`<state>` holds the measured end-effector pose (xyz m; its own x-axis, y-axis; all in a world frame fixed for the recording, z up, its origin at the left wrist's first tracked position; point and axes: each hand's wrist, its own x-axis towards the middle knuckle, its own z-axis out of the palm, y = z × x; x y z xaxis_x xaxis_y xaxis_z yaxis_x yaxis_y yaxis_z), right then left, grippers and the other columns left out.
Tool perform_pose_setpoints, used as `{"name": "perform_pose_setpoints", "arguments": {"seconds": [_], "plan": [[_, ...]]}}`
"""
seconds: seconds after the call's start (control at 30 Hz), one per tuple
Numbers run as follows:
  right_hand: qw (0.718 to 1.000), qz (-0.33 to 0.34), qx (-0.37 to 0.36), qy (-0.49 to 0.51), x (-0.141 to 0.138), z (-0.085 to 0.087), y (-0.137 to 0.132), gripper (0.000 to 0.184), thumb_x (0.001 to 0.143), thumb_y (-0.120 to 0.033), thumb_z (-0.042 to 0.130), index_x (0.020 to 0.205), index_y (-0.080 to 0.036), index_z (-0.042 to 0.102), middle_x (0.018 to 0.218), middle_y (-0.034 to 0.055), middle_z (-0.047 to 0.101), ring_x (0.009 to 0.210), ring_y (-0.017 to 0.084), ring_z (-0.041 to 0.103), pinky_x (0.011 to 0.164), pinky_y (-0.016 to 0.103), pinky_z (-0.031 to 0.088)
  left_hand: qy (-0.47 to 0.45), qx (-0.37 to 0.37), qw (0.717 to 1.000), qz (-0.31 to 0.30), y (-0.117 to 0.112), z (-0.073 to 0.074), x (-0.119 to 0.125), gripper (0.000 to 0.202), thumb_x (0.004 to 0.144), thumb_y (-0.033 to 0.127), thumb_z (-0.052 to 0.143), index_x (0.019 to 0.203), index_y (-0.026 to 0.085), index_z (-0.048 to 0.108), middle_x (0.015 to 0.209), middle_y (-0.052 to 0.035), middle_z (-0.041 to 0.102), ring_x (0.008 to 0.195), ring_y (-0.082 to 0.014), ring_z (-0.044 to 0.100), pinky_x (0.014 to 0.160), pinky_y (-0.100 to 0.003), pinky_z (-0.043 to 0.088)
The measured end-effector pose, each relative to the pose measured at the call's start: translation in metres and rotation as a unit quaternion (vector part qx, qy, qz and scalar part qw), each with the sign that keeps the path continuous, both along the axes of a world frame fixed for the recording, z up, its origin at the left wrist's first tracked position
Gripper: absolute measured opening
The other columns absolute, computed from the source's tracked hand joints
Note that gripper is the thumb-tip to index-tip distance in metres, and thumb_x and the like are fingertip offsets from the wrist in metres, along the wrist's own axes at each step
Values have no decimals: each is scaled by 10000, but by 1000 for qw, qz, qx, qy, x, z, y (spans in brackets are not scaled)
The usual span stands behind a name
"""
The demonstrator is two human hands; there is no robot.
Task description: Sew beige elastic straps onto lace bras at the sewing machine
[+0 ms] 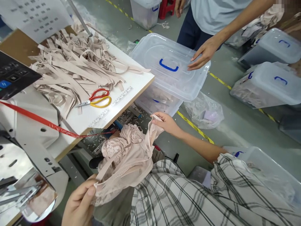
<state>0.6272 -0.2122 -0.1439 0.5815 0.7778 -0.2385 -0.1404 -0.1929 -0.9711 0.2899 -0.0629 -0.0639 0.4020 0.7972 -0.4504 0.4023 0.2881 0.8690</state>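
Note:
A beige lace bra (pixel 131 160) is stretched between my two hands above my lap. My left hand (pixel 81 201) pinches one end of it between thumb and fingers, low in the view. My right hand (pixel 166 124) grips the other end, higher up and further right. The lace cups (pixel 115 149) bunch toward the table side, with sheer fabric hanging below. Close by, on the white table (pixel 145 78), are scissors (pixel 97 99) with one red and one yellow handle. Behind them lies a heap of beige fabric strips (pixel 80 66).
A sewing machine (pixel 44 150) stands at the left, with a red ribbon (pixel 42 117) running across to the table edge. Beyond the table, a co-worker's hand (pixel 204 53) hovers over a lidded plastic bin (pixel 150 59). More bins (pixel 268 81) and a plastic bag (pixel 204 111) sit on the floor.

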Motion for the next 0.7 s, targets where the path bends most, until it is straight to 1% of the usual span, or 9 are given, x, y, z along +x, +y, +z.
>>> {"name": "perform_pose_setpoints", "arguments": {"seconds": [0.07, 0.13, 0.17, 0.23, 0.3, 0.37, 0.47, 0.57, 0.7], "plan": [[999, 1, 12, -36, -1, 10, -1, 387, 761, -503, 705, 996, -201, 645, 876, 10, 673, 750, 154, 592, 684, 272, 446, 16, -38, 998, 40, -2, -1, 8, 522, 404, 659, 890, 544, 190, 708, 653, -59, 668, 697, -240, 629, 550, -275, 519], [997, 12, 14, -80, -3, 21, -2, 333, 797, -492, 677, 943, -194, 666, 879, 19, 683, 767, 159, 593, 706, 278, 441, 28, -50, 997, 51, -5, -4, 17, 549, 414, 671, 884, 573, 183, 689, 674, -46, 664, 688, -215, 603, 566, -266, 507], [995, 20, 15, -95, -4, 26, -3, 318, 815, -492, 660, 912, -190, 675, 866, 22, 684, 766, 159, 589, 707, 278, 434, 34, -46, 997, 44, -6, -6, 21, 553, 446, 676, 874, 597, 180, 683, 681, -39, 659, 688, -201, 586, 571, -253, 493], [993, 38, 19, -106, -8, 35, -3, 321, 841, -500, 635, 860, -183, 681, 828, 24, 679, 744, 153, 573, 688, 274, 419, 38, -30, 999, 10, -7, -12, 29, 546, 540, 680, 838, 636, 171, 664, 660, -16, 618, 655, -160, 525, 560, -220, 444], [993, 48, 21, -103, -12, 43, -3, 341, 847, -517, 633, 824, -178, 671, 799, 21, 668, 717, 144, 555, 667, 267, 405, 33, -10, 999, -32, -9, -16, 38, 537, 633, 680, 787, 659, 166, 637, 606, 18, 527, 594, -119, 427, 524, -197, 371], [993, 51, 13, -104, -15, 49, -2, 347, 836, -524, 648, 812, -178, 659, 788, 18, 662, 700, 138, 542, 656, 262, 397, 28, 9, 997, -66, -10, -17, 48, 535, 695, 683, 739, 666, 165, 609, 571, 43, 432, 557, -100, 340, 498, -193, 308], [993, 52, -10, -107, -16, 55, -1, 327, 815, -509, 664, 806, -182, 655, 782, 14, 656, 686, 132, 528, 644, 257, 384, 29, 28, 995, -95, -12, -14, 63, 528, 737, 681, 696, 663, 171, 582, 561, 52, 390, 542, -98, 305, 487, -202, 273], [996, 43, -21, -73, -13, 58, 1, 335, 765, -511, 697, 798, -181, 652, 784, 17, 659, 690, 136, 532, 640, 258, 388, 15, 17, 996, -91, -12, -12, 79, 510, 734, 671, 701, 676, 175, 594, 555, 56, 399, 534, -98, 315, 488, -201, 274], [999, 21, -15, 43, -8, 59, 3, 362, 684, -512, 762, 764, -185, 629, 734, 0, 650, 657, 130, 538, 616, 251, 412, -20, -22, 998, -58, -10, -10, 98, 494, 677, 647, 766, 740, 170, 653, 577, 52, 478, 543, -92, 371, 513, -189, 305]]}}
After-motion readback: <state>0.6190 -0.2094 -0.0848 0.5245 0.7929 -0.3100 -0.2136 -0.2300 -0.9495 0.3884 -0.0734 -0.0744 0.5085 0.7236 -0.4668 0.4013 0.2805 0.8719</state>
